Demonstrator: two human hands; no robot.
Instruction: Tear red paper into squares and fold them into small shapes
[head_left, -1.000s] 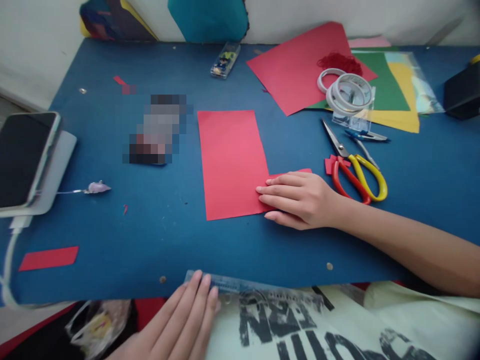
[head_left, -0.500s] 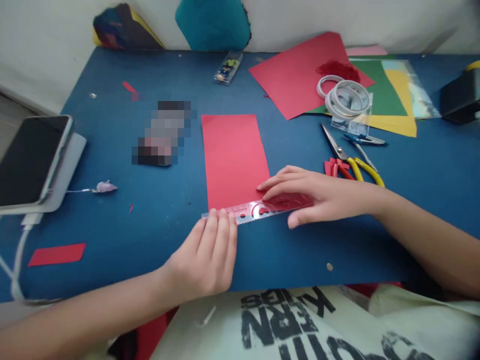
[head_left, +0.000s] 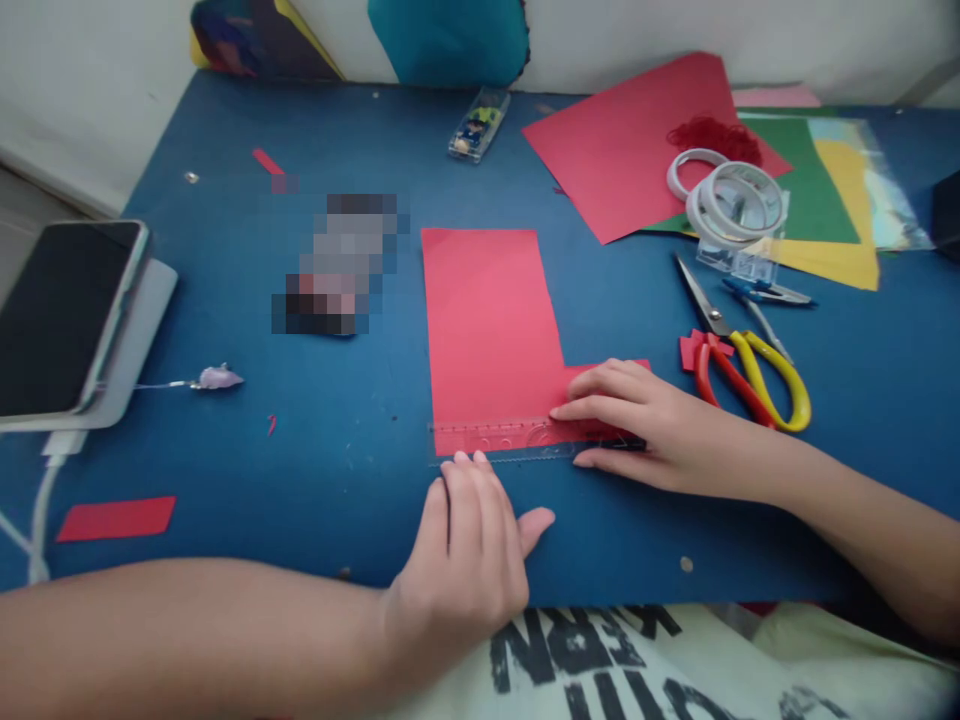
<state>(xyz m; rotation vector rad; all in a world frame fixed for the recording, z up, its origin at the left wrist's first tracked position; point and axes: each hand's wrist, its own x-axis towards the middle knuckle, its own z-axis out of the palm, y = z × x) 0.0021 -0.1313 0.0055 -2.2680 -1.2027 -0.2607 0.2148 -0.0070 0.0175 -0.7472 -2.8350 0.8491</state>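
An L-shaped piece of red paper (head_left: 491, 320) lies on the blue table. Across its lower edge runs a clear plastic ruler (head_left: 495, 437), nearly level, with stencil holes in it. My right hand (head_left: 637, 425) covers the ruler's right end, fingers on top and thumb by the lower edge, gripping it. Just below the ruler's left half is my left hand (head_left: 472, 540), fingertips at or very near its lower edge. The left fingers are extended together, the thumb stands apart, and nothing is held there.
Scissors (head_left: 716, 320) with red and yellow handles lie at right, near a blue compass (head_left: 769, 292). Behind them are tape rolls (head_left: 745, 200) and coloured sheets (head_left: 600, 150). A phone (head_left: 67, 310) is at left, above a red strip (head_left: 116, 518).
The ruler has gone from slanted to nearly level on the paper. My left hand has come off its left end to just below it, thumb now out. The view has shifted slightly.
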